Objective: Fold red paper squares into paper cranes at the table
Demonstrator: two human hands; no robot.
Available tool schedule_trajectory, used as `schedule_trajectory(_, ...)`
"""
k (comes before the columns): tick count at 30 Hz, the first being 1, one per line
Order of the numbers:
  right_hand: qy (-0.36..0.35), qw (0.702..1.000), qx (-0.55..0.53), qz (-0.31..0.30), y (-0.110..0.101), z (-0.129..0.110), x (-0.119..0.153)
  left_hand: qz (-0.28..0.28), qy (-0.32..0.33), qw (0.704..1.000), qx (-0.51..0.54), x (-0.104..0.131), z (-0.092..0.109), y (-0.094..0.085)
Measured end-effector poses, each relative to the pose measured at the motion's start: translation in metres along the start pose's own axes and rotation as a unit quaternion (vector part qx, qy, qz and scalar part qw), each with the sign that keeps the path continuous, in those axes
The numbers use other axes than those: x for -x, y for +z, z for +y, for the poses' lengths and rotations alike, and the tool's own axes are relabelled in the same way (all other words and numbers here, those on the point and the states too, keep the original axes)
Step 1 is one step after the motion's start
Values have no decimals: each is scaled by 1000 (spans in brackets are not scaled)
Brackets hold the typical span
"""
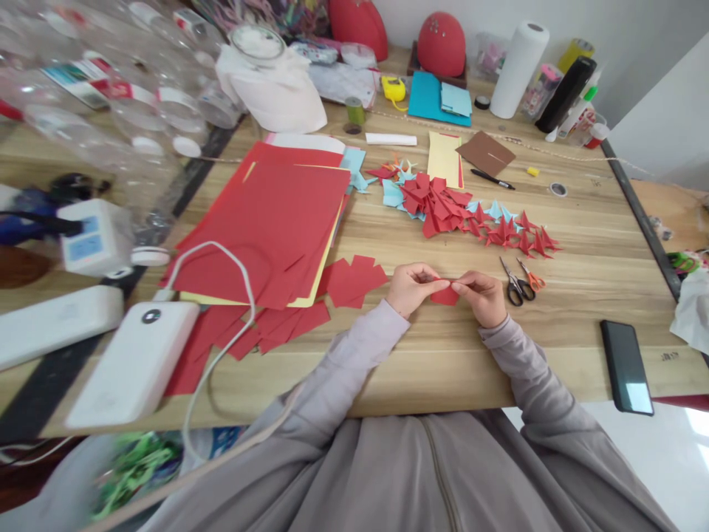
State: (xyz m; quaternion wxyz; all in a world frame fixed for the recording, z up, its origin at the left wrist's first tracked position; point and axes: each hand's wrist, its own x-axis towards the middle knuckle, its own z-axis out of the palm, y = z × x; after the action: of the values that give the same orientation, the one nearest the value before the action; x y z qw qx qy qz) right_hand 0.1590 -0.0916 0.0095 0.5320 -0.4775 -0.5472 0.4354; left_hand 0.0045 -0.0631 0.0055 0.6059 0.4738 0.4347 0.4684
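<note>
A small piece of red paper (444, 295) is pinched between both hands above the wooden table (404, 369). My left hand (415, 288) holds its upper left edge, thumb and fingers closed. My right hand (481, 295) grips the upper right edge, its fingertips near the left thumb. Beyond the hands lies a pile of folded red paper pieces (437, 207), with pointed red shapes (504, 233) trailing to the right and light blue ones (393, 193) among them. Cut red sheets (354, 282) rest left of my left hand.
Large red sheets (288, 214) are stacked at the left, near a white power bank (133, 362) with a cable. Black scissors (519, 288), orange scissors (535, 278) and a phone (625, 366) lie to the right. Plastic bottles (133, 103) crowd the far left.
</note>
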Motion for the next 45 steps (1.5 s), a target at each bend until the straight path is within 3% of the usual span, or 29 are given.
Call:
schedule_trajectory(11, 37, 999, -21, 23, 0, 3, -2, 10, -2, 999, 34, -2, -1, 1)
schedule_trajectory(16, 85, 994, -41, 54, -1, 10, -4, 36, -24, 998, 52, -2, -5, 4)
schedule_trajectory(23, 100, 991, -69, 47, -2, 13, -3, -4, -17, 1000, 8, 0, -8, 7)
schedule_trajectory(33, 102, 991, -41, 70, 2, 14, -4, 58, -13, 998, -30, 0, -8, 7)
schedule_trajectory(45, 117, 985, -89, 86, -1, 14, -4, -28, -77, 997, 16, 1, -6, 7)
